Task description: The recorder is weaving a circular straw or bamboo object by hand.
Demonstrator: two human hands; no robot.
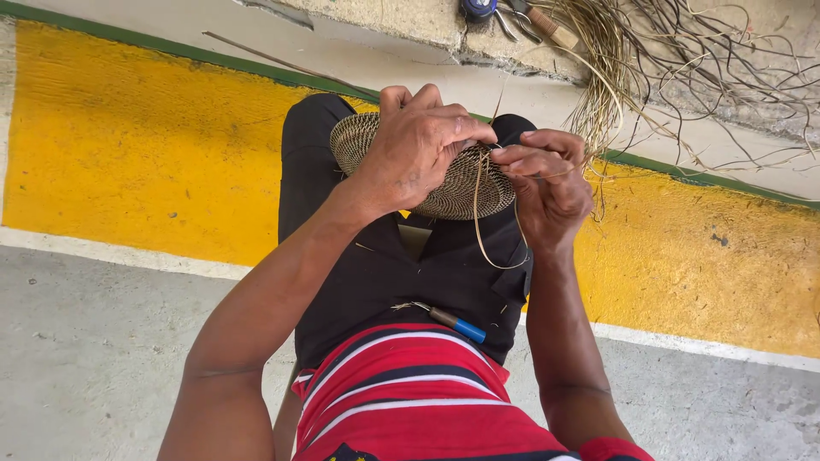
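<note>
Your left hand [418, 145] is clamping the woven disc [465, 183]; your right hand [547, 183] is pinching a thin strand [483, 243], which might snap if overpulled.

Woven disc [461, 183] on lap, fibre heap [675, 60] beyond

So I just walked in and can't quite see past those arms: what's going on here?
A seated person is working on a round woven disc that rests on their knees. The left hand lies over the disc and steadies it, while the right hand pinches a thin fibre strand at its edge; the strand loops down below the disc. A blue-handled tool lies on the lap. A bundle of loose fibres and some tools sit on the ledge ahead.
</note>
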